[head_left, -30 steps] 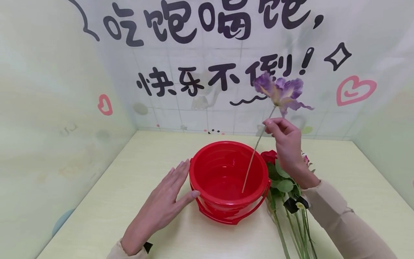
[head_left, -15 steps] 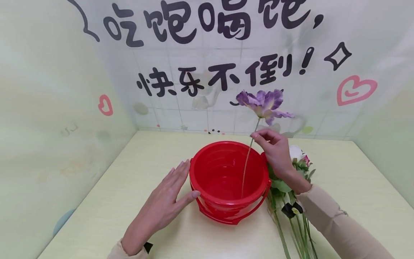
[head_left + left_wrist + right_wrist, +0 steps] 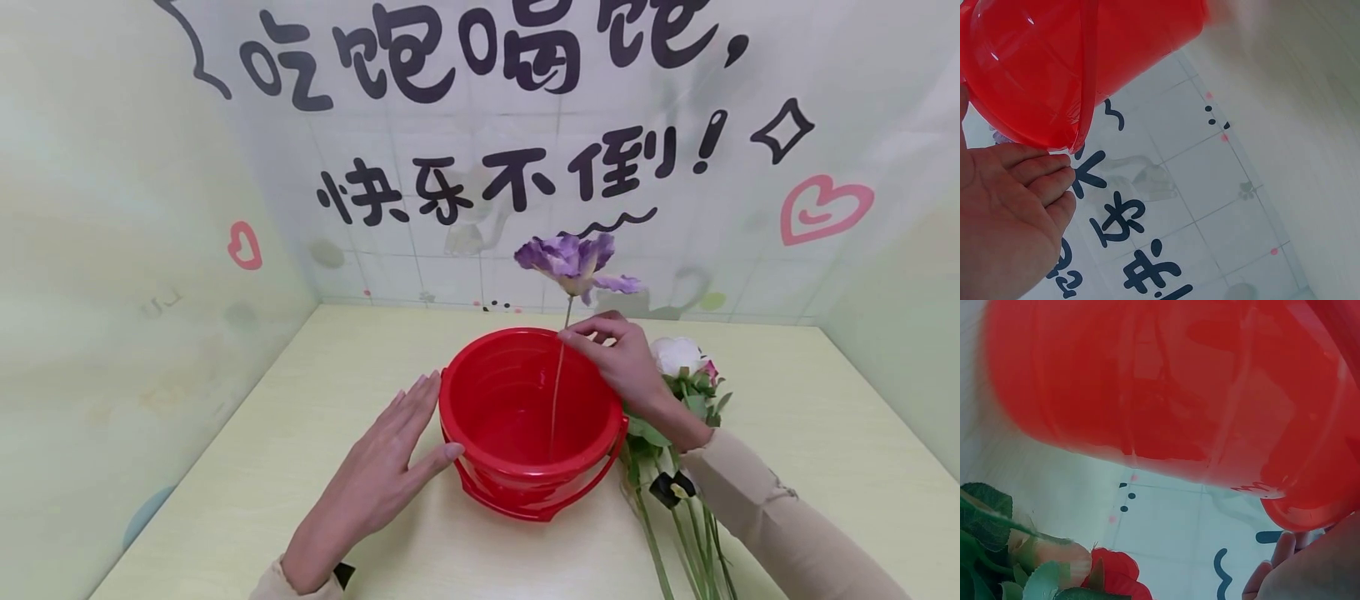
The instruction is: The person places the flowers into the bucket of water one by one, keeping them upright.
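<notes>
A red plastic bucket with its handle hanging down stands mid-table. At its left side, my left hand has its fingers straight along the rim; the left wrist view shows its open palm beside the bucket wall. Between thumb and fingertips, my right hand pinches the thin stem of a purple artificial flower. The stem reaches down inside the bucket, while the bloom stands above the back rim. In the right wrist view, part of the right hand shows at the rim; the stem is hidden there.
Right of the bucket lie several flowers on long green stems, among them a white bloom and a pink one. A red bloom shows in the right wrist view. A printed backdrop rises behind the table.
My right hand has moved left and down with the purple flower, bringing its stem deeper into the bucket and more upright. The left hand and bucket stay put.
</notes>
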Motion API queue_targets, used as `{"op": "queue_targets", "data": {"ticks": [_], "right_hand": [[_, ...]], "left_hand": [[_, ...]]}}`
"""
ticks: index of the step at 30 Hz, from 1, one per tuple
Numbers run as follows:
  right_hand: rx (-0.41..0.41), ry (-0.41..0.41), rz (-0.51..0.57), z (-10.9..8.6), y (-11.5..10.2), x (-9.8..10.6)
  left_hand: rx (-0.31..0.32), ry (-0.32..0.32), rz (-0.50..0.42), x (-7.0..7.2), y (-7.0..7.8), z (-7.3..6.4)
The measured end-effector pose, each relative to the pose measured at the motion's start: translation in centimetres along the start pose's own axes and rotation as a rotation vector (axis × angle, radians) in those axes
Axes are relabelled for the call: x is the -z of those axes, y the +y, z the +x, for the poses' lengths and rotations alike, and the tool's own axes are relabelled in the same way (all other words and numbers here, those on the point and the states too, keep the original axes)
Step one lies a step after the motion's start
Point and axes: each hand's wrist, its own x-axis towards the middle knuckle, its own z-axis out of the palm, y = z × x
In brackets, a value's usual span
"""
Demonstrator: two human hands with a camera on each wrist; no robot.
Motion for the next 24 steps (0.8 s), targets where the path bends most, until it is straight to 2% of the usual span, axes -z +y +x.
{"op": "queue_targets", "data": {"ticks": [8,16,24], "right_hand": [[-0.034,-0.073,-0.112,-0.05,-0.42,0.02],[-0.102,-0.135,-0.151,0.19,-0.80,0.05],[-0.123,-0.229,-0.270,0.58,-0.82,0.17]], "left_hand": [[0.002,0.001,0.000,0.01,0.02,0.04],[0.015,-0.002,-0.001,0.03,0.12,0.06],[-0.014,0.009,-0.001,-0.04,0.04,-0.05]]}}
